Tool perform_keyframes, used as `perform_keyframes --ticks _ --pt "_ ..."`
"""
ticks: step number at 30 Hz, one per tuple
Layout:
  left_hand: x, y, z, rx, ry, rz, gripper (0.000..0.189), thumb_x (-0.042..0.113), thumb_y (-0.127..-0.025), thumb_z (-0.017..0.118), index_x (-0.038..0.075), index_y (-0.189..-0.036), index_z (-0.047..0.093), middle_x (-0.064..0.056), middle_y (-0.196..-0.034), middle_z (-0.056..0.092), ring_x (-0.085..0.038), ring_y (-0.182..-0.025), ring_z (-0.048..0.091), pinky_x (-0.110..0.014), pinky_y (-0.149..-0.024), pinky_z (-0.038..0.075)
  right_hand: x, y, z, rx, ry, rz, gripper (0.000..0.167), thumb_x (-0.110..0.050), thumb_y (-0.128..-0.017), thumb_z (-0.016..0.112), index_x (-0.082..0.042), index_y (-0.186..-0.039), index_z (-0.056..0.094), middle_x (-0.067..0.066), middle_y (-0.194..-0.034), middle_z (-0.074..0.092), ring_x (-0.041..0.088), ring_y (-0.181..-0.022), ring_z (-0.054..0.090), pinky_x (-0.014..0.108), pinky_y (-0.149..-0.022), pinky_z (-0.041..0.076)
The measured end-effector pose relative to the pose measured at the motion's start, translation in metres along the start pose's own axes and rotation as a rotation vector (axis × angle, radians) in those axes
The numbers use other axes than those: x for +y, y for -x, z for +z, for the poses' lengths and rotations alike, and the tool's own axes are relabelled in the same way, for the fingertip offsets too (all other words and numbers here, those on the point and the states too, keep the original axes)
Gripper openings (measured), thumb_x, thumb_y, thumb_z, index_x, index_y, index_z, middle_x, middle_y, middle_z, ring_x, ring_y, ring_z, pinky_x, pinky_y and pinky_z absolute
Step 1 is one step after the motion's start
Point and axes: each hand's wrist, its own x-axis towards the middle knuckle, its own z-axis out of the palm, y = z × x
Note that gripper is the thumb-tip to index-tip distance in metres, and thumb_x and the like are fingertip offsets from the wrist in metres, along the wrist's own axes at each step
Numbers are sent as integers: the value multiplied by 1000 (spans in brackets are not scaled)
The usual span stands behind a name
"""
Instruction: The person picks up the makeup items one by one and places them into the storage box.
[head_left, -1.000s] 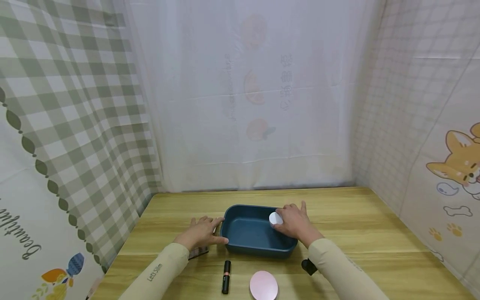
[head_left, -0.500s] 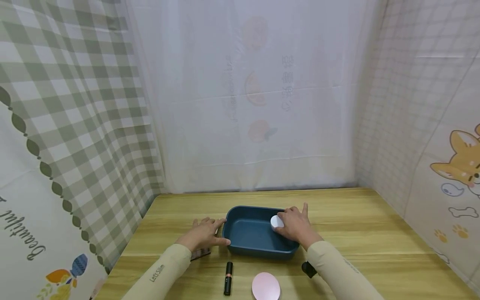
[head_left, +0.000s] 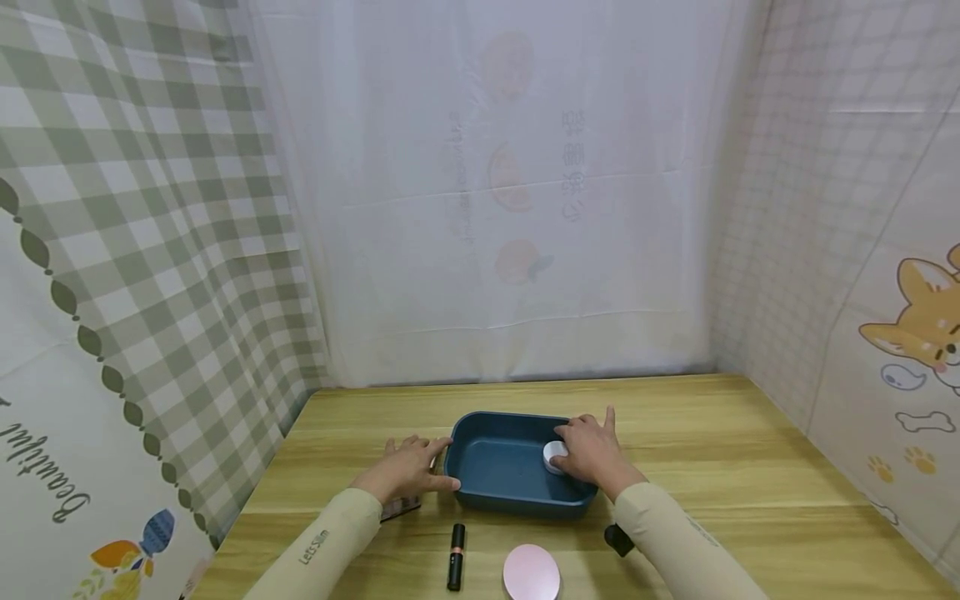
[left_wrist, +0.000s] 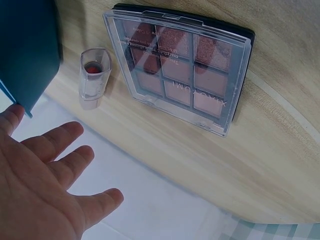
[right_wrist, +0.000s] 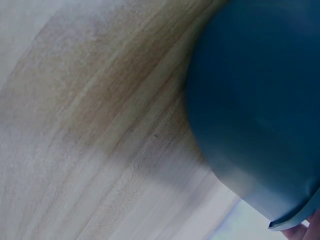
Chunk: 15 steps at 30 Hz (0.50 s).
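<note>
The left hand (head_left: 405, 468) is held spread, fingers extended, against the left rim of the blue bin (head_left: 498, 468). Inside, at the right, a white round container (head_left: 553, 457) is pinched by the right hand (head_left: 594, 452). The wood-grained table (head_left: 675, 433) is bordered by green-checked cloth (head_left: 195, 192) left and white cloth (head_left: 622, 267) far.
</note>
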Motion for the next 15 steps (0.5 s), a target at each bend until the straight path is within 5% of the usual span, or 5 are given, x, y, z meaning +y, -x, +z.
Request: perform_keyframes --ticks 15 --pt "0 0 1 3 -12 -15 82 65 -86 64 21 -151 43 -19 -144 49 -41 -139 37 -73 -108 16 -1 5 -5 4 -58 3 52 -41 -85 76 -9 -125 68 17 -127 62 40 -127 49 76 -106 8"
